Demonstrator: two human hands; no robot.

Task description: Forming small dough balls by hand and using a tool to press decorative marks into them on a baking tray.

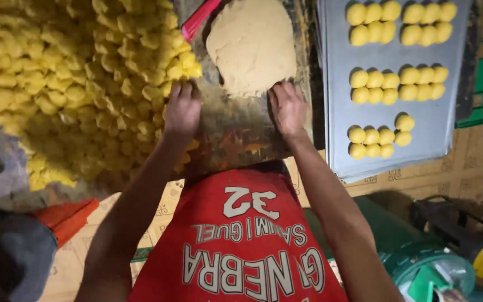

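A big mound of pale beige dough [252, 45] lies on a dark worn board [236, 128]. My right hand [288, 107] rests at the mound's near edge, fingers curled onto the dough. My left hand [182, 109] reaches into the edge of a large heap of small yellow dough pieces [57, 84] to the left, fingers bent among them. What either hand grips is hidden by the fingers.
A grey baking tray [437, 128] on the right carries rows of yellow dough balls [398, 84]. A red handle [199, 18] pokes out behind the mound. A green gas cylinder [426, 268] stands lower right, an orange object [65, 218] lower left.
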